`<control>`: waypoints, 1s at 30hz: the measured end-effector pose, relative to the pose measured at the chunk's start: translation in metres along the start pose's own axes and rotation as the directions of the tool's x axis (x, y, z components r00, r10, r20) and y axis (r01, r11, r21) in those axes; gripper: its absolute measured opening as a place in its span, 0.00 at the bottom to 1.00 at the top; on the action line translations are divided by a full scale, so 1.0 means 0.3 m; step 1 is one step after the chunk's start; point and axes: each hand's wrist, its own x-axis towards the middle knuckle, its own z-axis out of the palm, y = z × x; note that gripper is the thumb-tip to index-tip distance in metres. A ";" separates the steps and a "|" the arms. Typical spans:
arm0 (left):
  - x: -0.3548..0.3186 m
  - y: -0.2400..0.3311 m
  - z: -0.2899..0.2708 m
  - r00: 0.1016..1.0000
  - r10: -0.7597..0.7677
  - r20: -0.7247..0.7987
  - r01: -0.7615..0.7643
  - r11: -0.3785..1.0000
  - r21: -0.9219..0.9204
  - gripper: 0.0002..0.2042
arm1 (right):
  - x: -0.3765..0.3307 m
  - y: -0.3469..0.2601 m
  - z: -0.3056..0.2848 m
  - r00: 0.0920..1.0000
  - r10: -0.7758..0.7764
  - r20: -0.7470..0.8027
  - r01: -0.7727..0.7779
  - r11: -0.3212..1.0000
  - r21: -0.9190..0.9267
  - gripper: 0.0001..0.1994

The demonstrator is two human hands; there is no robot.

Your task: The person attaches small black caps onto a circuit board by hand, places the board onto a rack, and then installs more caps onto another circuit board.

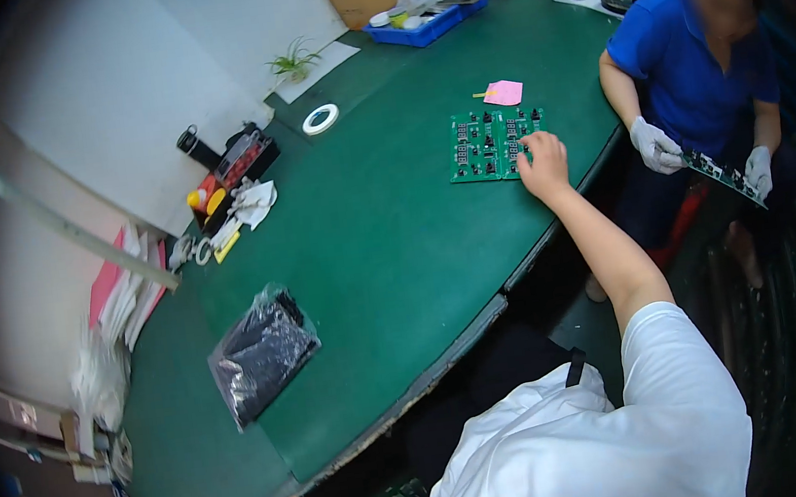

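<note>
R hand (pixel 543 160) on green circuit board (pixel 495 144)

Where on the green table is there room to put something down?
The widest bare patch of the green table lies between the circuit boards, under the right hand, and the plastic bag of dark parts. It is crowded along the wall by the black tool holder and around the blue tray.

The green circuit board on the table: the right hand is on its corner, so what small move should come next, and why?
Probably close the fingers on the near right corner of the circuit board and draw it toward the table edge. The right hand rests flat on that corner with the arm stretched far out, so the board lies too far away to work on. The left hand is out of view.
</note>
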 end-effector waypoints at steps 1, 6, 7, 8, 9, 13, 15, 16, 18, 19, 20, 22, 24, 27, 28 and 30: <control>0.058 0.156 0.104 0.987 -0.068 0.143 0.093 0.980 -0.176 0.07 | 0.016 0.034 -0.014 0.998 0.055 -0.016 -0.056 0.998 -0.029 0.13; 0.231 0.959 0.424 0.900 0.214 0.379 0.101 0.745 -0.659 0.07 | 0.044 0.156 0.005 0.952 0.297 0.071 -0.284 0.946 -0.157 0.22; 0.231 1.095 0.462 0.855 0.258 0.450 0.191 0.649 -0.736 0.08 | 0.063 0.174 0.013 0.950 0.306 0.065 -0.292 0.942 -0.166 0.22; 0.220 1.229 0.498 0.837 0.330 0.436 0.183 0.583 -0.792 0.08 | 0.087 0.198 0.026 0.888 0.439 0.134 -0.417 0.894 -0.164 0.27; 0.190 1.362 0.524 0.811 0.319 0.490 0.291 0.506 -0.812 0.08 | 0.118 0.217 0.042 0.807 0.556 0.201 -0.530 0.831 -0.169 0.32; 0.005 1.772 0.543 0.727 0.435 0.531 0.455 0.274 -0.847 0.07 | 0.278 0.170 0.061 0.650 0.633 0.422 -0.607 0.765 -0.213 0.40; -0.095 1.909 0.526 0.720 0.437 0.539 0.541 0.133 -0.830 0.08 | 0.309 0.240 0.134 0.596 0.639 0.486 -0.547 0.766 -0.337 0.40; -0.149 1.921 0.508 0.729 0.404 0.552 0.556 0.119 -0.822 0.08 | 0.325 0.200 0.157 0.609 0.636 0.474 -0.557 0.769 -0.315 0.39; -0.215 1.926 0.472 0.740 0.346 0.577 0.577 0.116 -0.809 0.07 | 0.333 0.262 0.196 0.626 0.652 0.427 -0.572 0.757 -0.317 0.35; -0.237 1.913 0.462 0.739 0.318 0.594 0.587 0.130 -0.799 0.07 | 0.334 0.292 0.203 0.617 0.666 0.419 -0.576 0.745 -0.336 0.33; -0.250 1.885 0.464 0.724 0.241 0.647 0.629 0.155 -0.762 0.07 | 0.328 0.356 0.203 0.647 0.651 0.398 -0.540 0.759 -0.364 0.32; -0.272 1.819 0.475 0.748 0.166 0.643 0.616 0.188 -0.765 0.05 | 0.310 0.447 0.213 0.716 0.596 0.363 -0.497 0.801 -0.334 0.32; -0.298 1.740 0.505 0.729 0.017 0.684 0.666 0.212 -0.715 0.04 | 0.303 0.458 0.233 0.735 0.501 0.457 -0.438 0.865 -0.244 0.30; -0.331 1.647 0.531 0.622 -0.116 0.774 0.779 0.192 -0.597 0.04 | 0.282 0.162 0.250 0.657 0.470 0.589 -0.521 0.848 -0.095 0.25; -0.313 1.648 0.560 0.669 -0.176 0.722 0.740 0.246 -0.626 0.04 | 0.267 0.203 0.273 0.751 0.343 0.565 -0.389 0.920 -0.043 0.24; -0.303 1.629 0.609 0.775 -0.228 0.589 0.628 0.381 -0.679 0.04 | 0.216 -0.061 0.259 0.717 0.250 0.651 -0.315 0.949 -0.016 0.22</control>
